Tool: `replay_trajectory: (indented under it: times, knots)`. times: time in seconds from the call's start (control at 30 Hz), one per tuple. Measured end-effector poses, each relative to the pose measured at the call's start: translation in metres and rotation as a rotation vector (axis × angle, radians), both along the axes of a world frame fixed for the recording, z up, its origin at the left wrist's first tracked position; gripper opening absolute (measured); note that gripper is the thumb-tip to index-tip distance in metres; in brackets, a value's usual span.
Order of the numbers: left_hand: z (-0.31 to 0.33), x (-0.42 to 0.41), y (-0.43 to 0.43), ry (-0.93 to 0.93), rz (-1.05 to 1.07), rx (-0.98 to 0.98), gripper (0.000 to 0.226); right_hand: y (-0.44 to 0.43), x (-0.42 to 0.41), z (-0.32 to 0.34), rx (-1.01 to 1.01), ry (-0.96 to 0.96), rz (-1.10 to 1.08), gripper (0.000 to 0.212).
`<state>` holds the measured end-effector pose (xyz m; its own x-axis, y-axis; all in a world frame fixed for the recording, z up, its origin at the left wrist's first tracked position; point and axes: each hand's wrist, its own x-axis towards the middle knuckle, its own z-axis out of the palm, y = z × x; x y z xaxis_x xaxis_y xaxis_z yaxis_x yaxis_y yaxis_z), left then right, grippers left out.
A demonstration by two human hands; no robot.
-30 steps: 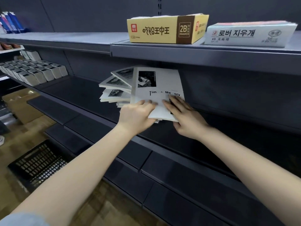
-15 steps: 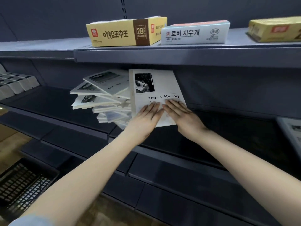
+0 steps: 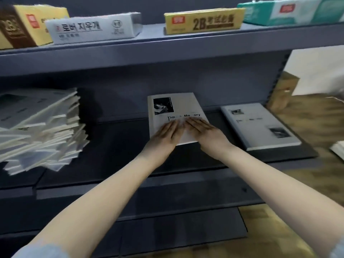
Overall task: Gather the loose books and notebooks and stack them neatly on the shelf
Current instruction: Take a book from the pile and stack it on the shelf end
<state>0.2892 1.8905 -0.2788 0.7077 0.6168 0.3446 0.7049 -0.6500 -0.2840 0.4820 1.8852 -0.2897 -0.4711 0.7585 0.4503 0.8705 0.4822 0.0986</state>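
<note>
A white book point(image 3: 173, 110) with a black photo and the title "Time & Memory" lies flat on the dark middle shelf point(image 3: 119, 144). My left hand point(image 3: 163, 135) and my right hand point(image 3: 205, 134) lie side by side on its lower half, fingers straight and pressing down. A messy pile of white books point(image 3: 39, 129) sits at the left of the same shelf. Another white book point(image 3: 260, 125) lies flat at the shelf's right end.
The upper shelf point(image 3: 167, 47) carries yellow boxes point(image 3: 202, 20), a white box point(image 3: 91, 28) and a teal pack point(image 3: 290, 11). Lower dark shelves point(image 3: 167, 187) jut out below. Wooden floor and a cardboard box point(image 3: 283, 92) lie to the right, past the shelf end.
Both hands have slid the titled book rightward along the shelf, away from the messy pile. My view turned right, revealing the second flat book and the shelf's end.
</note>
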Motion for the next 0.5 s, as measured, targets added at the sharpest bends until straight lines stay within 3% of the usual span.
replay_trajectory:
  times: [0.33, 0.5]
  knots:
    - [-0.004, 0.108, -0.005, 0.056, -0.200, -0.230, 0.068, -0.052, 0.096, -0.011, -0.087, -0.020, -0.297, 0.066]
    - [-0.020, 0.156, -0.008, 0.077, -0.292, -0.402, 0.081, -0.079, 0.138, -0.029, -0.187, -0.009, -0.434, 0.056]
